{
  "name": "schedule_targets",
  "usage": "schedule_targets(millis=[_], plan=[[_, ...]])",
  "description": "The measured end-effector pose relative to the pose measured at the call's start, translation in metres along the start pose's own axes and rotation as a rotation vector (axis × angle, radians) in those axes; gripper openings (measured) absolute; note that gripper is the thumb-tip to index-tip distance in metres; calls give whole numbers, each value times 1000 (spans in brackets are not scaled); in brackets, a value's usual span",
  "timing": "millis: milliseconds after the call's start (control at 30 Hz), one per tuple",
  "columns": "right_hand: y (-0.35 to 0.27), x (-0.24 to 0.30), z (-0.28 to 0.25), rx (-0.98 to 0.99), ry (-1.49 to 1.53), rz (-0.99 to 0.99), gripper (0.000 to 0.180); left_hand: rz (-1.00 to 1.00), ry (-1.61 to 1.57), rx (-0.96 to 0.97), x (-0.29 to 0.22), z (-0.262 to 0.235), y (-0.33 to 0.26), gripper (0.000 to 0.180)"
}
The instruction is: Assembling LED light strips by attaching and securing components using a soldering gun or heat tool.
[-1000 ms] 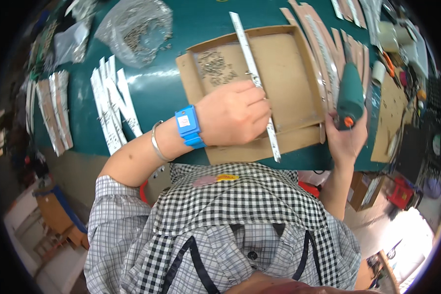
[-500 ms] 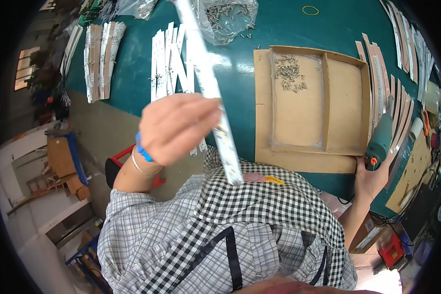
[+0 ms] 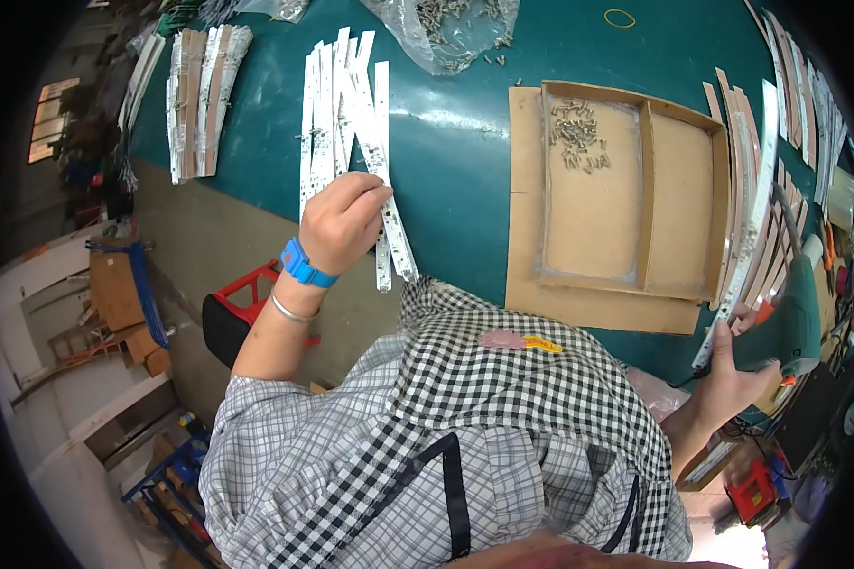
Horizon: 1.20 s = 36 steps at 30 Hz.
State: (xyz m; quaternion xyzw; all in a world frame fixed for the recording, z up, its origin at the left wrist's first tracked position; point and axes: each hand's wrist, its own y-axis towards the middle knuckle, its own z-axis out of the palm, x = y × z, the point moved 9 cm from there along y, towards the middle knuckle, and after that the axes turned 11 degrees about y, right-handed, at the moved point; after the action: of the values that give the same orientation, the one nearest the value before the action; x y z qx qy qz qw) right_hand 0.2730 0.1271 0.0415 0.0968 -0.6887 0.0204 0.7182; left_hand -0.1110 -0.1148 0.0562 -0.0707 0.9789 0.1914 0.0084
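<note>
My left hand point(image 3: 340, 220), with a blue wristband, grips a long white strip point(image 3: 385, 185) and holds it over a pile of like white strips point(image 3: 330, 114) on the green table. My right hand point(image 3: 731, 368) is at the table's right edge, closed around a green electric screwdriver point(image 3: 793, 321); its fingers also touch the near end of another long white strip point(image 3: 751, 213) lying beside the cardboard tray point(image 3: 643, 280). The tray has two compartments, and a heap of small screws point(image 3: 575, 128) lies in the far left corner.
A second stack of strips point(image 3: 199, 95) lies far left, and more strips point(image 3: 795, 123) fan along the right. A clear bag of screws point(image 3: 457, 28) and a yellow rubber band point(image 3: 620, 17) lie at the back. A red stool point(image 3: 249, 302) stands below the table edge.
My left hand lifted the white strip off the tray and carried it left to the pile of strips. My right hand stayed at the right edge with the screwdriver.
</note>
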Motion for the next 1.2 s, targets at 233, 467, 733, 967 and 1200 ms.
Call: schedule_targets(millis=[233,467,733,967,1200], plan=[[-22,-17,53,127,69,151,69,-8,60,100,-5,-4,15,28],[-31,-24,95,301,65,-22,38,126,-107,22,-56,-3,88,22],[-33,-8,89,377,-210,-254,61,315,-187,64,-125,79,161,11],[-30,-18,88,437,-153,-133,61,231,-138,262,-122,119,169,9],[-26,-39,63,269,75,86,43,230,-126,183,-115,112,162,13]])
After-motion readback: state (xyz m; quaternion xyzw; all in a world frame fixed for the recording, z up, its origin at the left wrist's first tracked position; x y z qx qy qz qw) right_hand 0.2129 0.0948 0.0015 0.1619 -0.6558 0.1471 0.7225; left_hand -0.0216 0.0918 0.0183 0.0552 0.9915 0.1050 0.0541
